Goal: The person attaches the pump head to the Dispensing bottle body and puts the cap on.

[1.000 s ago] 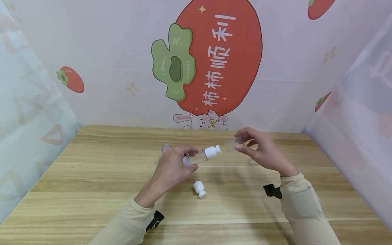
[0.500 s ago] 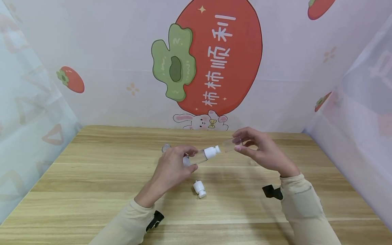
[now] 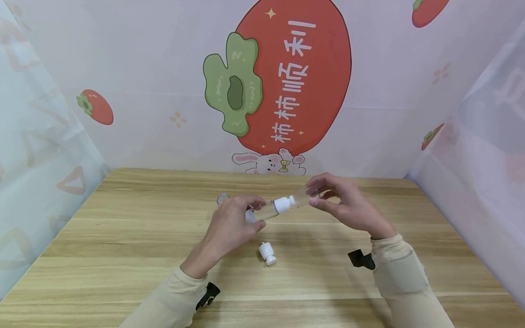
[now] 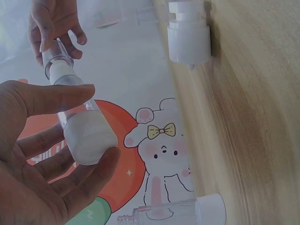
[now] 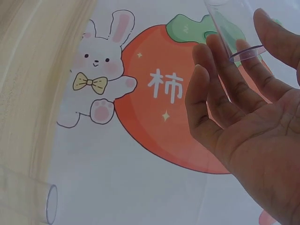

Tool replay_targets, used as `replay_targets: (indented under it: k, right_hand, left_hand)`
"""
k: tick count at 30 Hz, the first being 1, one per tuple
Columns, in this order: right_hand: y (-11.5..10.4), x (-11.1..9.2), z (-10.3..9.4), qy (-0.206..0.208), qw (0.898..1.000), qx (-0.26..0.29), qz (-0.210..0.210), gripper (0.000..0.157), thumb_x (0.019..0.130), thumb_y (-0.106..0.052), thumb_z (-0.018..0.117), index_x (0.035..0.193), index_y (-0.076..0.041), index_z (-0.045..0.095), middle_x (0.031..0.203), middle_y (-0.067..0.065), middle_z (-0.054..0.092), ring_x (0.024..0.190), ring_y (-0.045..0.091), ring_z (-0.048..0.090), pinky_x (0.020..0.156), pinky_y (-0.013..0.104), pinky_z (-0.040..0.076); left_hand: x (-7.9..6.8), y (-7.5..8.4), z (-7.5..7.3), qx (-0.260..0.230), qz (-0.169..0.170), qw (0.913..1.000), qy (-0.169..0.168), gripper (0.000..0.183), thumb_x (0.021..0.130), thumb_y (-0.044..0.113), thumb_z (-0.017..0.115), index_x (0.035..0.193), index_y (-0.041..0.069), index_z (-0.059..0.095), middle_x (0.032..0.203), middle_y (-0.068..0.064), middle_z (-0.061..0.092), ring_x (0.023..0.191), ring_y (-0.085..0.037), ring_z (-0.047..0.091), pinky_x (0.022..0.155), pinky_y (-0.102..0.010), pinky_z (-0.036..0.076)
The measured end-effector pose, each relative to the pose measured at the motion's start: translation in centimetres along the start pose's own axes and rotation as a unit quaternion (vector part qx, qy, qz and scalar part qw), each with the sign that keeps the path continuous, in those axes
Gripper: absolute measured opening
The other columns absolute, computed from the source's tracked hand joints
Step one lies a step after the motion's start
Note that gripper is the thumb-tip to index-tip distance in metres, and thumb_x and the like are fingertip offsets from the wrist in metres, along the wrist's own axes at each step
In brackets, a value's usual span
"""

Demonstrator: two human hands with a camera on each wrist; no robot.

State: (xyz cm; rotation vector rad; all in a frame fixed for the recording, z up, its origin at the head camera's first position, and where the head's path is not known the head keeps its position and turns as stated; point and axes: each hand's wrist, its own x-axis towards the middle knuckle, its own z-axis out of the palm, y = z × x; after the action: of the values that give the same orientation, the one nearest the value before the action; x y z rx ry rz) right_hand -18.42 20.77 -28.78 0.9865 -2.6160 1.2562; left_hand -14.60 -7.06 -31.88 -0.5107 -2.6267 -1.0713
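Note:
Tilted above the table, a clear bottle [image 3: 266, 211] with a white pump head [image 3: 282, 204] is held by my left hand [image 3: 231, 223], thumb and fingers around its lower part. The bottle's white base [image 4: 90, 137] faces the left wrist camera. My right hand [image 3: 348, 202] pinches a clear cap [image 3: 302, 197] by its far end. The cap's open end is at the pump's tip and seems to have begun covering it. Below the hands, a loose white pump head [image 3: 267, 253] lies on the wooden table.
A second clear bottle [image 4: 173, 214] with a threaded neck lies behind my left hand, mostly hidden in the head view. Another clear cap [image 5: 28, 201] lies on the table by my right hand. A printed cloth [image 3: 164, 136] hangs along the table's back edge.
My right hand has moved left with the clear cap, closing the gap to the pump's tip. My left hand and the bottle have stayed almost still.

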Motion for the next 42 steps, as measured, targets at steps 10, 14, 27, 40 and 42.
replay_targets:
  k: [10,14,27,40,42]
  right_hand:
    - [-0.2,0.2,0.4,-0.006,1.0,0.007,-0.007,0.028,0.092,-0.006,0.075,0.118,-0.008,0.064,0.108,-0.001,0.068,0.101,0.015,0.065,0.086,0.033,0.054]
    - [-0.3,0.3,0.7,-0.011,1.0,0.009,0.0,0.03,0.092,-0.006,0.075,0.119,-0.005,0.064,0.108,0.0,0.069,0.101,0.016,0.065,0.087,0.035,0.054]
    - [-0.6,0.5,1.6,-0.017,1.0,0.016,0.001,0.031,0.091,-0.007,0.076,0.12,-0.007,0.064,0.108,0.0,0.069,0.099,0.015,0.066,0.088,0.037,0.054]
    - [-0.7,0.6,2.5,-0.014,1.0,0.021,-0.017,0.03,0.09,-0.008,0.077,0.118,-0.008,0.065,0.104,-0.002,0.067,0.095,0.016,0.064,0.087,0.036,0.055]
    - [-0.8,0.6,2.6,-0.014,1.0,0.019,-0.013,0.031,0.09,-0.009,0.078,0.118,-0.009,0.065,0.104,-0.002,0.067,0.095,0.016,0.064,0.087,0.036,0.055]
  left_hand:
    - [0.0,0.1,0.0,0.002,0.006,1.0,0.002,0.037,0.072,0.006,0.091,0.106,0.009,0.077,0.096,-0.003,0.075,0.081,-0.019,0.061,0.067,-0.034,0.045]
    - [0.0,0.1,0.0,0.001,0.008,1.0,0.001,0.037,0.072,0.006,0.091,0.106,0.008,0.077,0.096,-0.004,0.075,0.081,-0.019,0.061,0.068,-0.034,0.045]
    - [0.0,0.2,0.0,0.0,0.014,0.9999,0.006,0.037,0.071,0.006,0.092,0.105,0.009,0.077,0.093,-0.003,0.074,0.078,-0.017,0.06,0.067,-0.034,0.044]
    - [-0.1,0.4,0.0,-0.007,0.011,0.9999,-0.003,0.038,0.072,0.007,0.091,0.107,0.008,0.077,0.094,-0.003,0.073,0.079,-0.019,0.059,0.068,-0.034,0.044]
    - [-0.1,0.4,-0.1,-0.007,0.012,0.9999,-0.002,0.038,0.072,0.007,0.091,0.107,0.008,0.077,0.094,-0.002,0.073,0.079,-0.019,0.059,0.068,-0.034,0.044]
